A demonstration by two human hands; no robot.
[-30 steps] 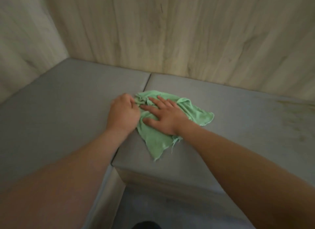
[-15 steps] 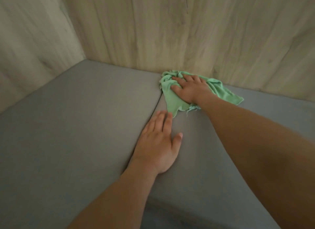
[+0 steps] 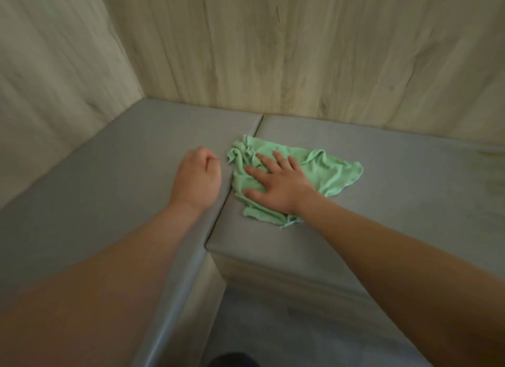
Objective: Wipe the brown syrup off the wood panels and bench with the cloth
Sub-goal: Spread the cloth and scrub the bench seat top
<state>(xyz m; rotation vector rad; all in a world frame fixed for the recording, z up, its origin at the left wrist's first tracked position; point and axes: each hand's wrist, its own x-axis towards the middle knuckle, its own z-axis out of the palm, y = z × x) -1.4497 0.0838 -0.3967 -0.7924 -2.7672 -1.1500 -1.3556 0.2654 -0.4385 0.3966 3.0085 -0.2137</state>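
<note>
A crumpled green cloth (image 3: 330, 172) lies on the grey bench (image 3: 382, 216), just right of the seam between two cushions. My right hand (image 3: 281, 184) presses flat on the cloth with spread fingers. My left hand (image 3: 198, 178) rests as a fist on the left cushion beside the seam, holding nothing. Light wood panels (image 3: 300, 52) rise behind the bench. A faint brownish smear (image 3: 489, 180) shows on the bench at the far right.
A second wood panel (image 3: 54, 93) forms the left wall of the corner. The bench front edge drops to a grey floor (image 3: 287, 325) below. A dark shape (image 3: 232, 361) sits at the bottom edge.
My right hand has dragged the cloth back from the wall toward the bench front. My left hand has gone from flat on the seam to a fist on the left cushion.
</note>
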